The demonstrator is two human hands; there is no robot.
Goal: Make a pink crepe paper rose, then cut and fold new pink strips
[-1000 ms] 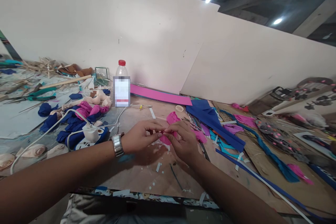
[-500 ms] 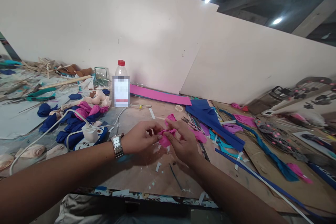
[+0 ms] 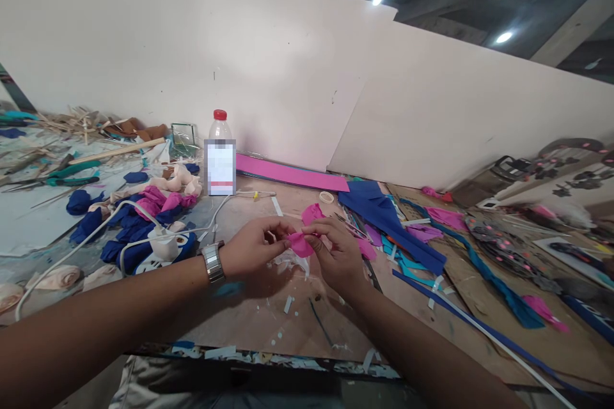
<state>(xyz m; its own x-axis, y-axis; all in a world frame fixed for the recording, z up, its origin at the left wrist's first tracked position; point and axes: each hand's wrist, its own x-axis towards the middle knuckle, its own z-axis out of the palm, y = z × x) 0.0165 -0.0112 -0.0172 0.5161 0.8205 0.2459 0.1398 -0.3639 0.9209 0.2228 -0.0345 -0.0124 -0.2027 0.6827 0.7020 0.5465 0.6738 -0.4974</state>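
My left hand (image 3: 254, 249), with a metal watch (image 3: 212, 262) on the wrist, and my right hand (image 3: 336, 255) meet over the middle of the wooden table (image 3: 268, 326). Between their fingertips they pinch a small folded pink piece (image 3: 300, 244) of soft material. Another pink piece (image 3: 313, 213) lies on the table just behind the hands. Small white scraps (image 3: 289, 304) lie under and in front of the hands.
A clear bottle with a red cap (image 3: 220, 153) stands at the back. Left of it lie blue and pink rolled pieces (image 3: 139, 211), a white plug and cable (image 3: 163, 244), green pliers (image 3: 71, 172). A pink sheet (image 3: 292, 174), blue sheet (image 3: 388, 217) and coloured strips lie to the right.
The pink piece has been folded smaller and lifted slightly between the fingertips; the hands have stayed in nearly the same place.
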